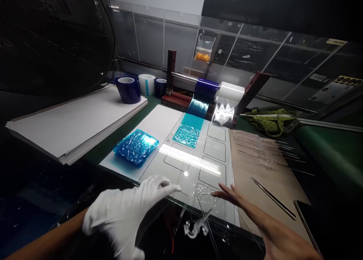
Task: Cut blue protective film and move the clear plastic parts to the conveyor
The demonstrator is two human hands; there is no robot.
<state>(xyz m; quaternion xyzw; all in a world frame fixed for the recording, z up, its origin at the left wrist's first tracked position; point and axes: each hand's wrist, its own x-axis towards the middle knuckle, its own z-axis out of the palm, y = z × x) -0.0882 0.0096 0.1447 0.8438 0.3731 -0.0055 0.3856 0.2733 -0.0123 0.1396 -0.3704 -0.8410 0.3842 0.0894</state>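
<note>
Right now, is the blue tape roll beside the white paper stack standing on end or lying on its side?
Standing on end. The blue tape roll rests on the paper stack, its open core facing up.

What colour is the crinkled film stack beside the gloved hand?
The crinkled film stack is bright blue, seen in the head view.

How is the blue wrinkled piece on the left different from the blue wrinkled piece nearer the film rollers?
The left blue piece is darker blue and looks thick, like a stack; the piece by the rollers is paler turquoise and lies flat. The left piece lies loose on the white sheet, while the other is joined to a film strip coming down from the blue roll. Both are glossy, wrinkled and roughly square.
</note>
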